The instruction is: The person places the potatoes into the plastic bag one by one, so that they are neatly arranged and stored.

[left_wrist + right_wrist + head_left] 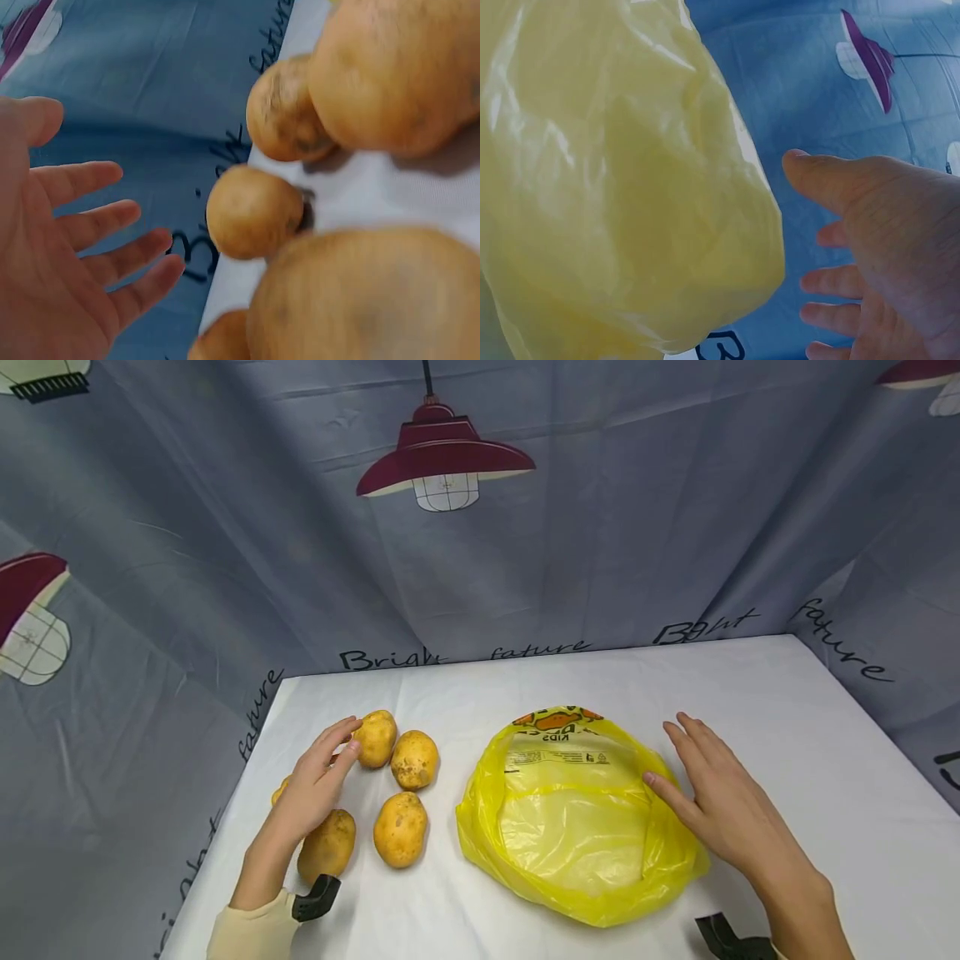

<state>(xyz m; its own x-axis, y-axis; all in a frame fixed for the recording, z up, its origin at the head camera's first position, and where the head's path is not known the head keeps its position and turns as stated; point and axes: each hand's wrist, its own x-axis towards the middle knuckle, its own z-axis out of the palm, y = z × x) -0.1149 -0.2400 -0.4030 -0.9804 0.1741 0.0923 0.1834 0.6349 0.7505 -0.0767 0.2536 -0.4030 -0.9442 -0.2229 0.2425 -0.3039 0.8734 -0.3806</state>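
Observation:
A yellow plastic bag stands on the white table with its mouth spread wide toward the head camera. My right hand is beside the bag's right side, fingers extended and holding nothing; in the right wrist view a gap shows between the thumb and the bag. Over the potatoes on the left hovers my left hand, its fingers apart and its palm bare in the left wrist view. Several potatoes lie loosely grouped there, among them one potato nearest the bag and another below the hand. One is partly hidden behind the hand.
The white-covered table ends at a grey-blue curtain printed with lamps and lettering, which hangs behind and at both sides. Each wrist carries a black strap mount, the left mount being just below the nearest potato.

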